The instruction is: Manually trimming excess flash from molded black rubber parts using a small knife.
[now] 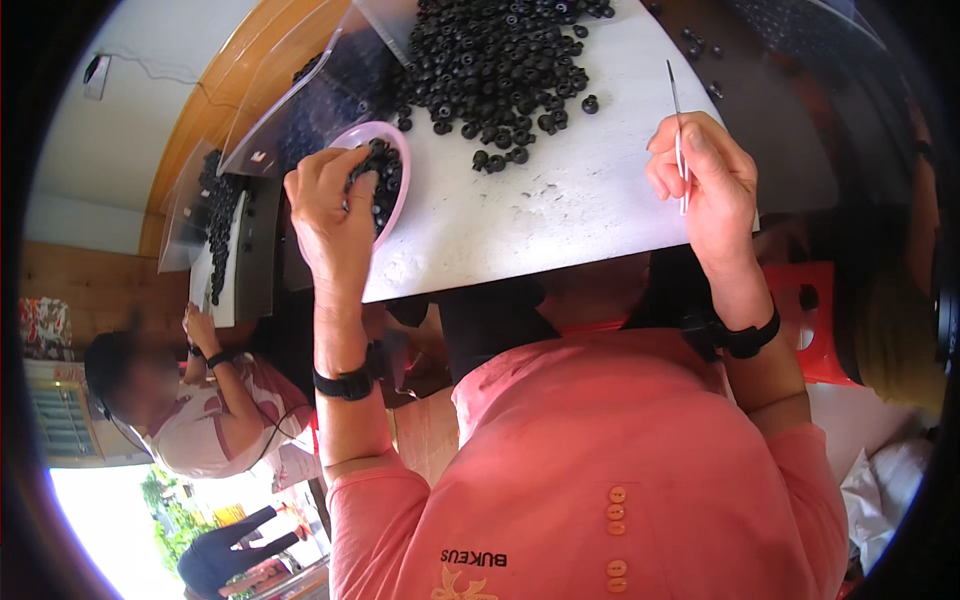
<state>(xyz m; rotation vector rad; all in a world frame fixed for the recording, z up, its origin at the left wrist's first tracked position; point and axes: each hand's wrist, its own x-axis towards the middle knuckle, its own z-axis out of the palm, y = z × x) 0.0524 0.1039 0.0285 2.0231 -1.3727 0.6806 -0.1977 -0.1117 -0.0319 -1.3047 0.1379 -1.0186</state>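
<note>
Dark pieces (500,70) strew the white tabletop (560,220) near a red seat (825,342).

The left hand (335,205) hides part of the pink bowl (403,175) and of the dark round pieces (383,190) inside; whether its fingertips grip any cannot be told. The right hand's (715,180) fingers cover part of the slim pointed tool (675,95). The top edge crops the heap (500,70), the bottom edge the coral shirt (600,430). The co-worker's (215,430) head is blurred.
</note>
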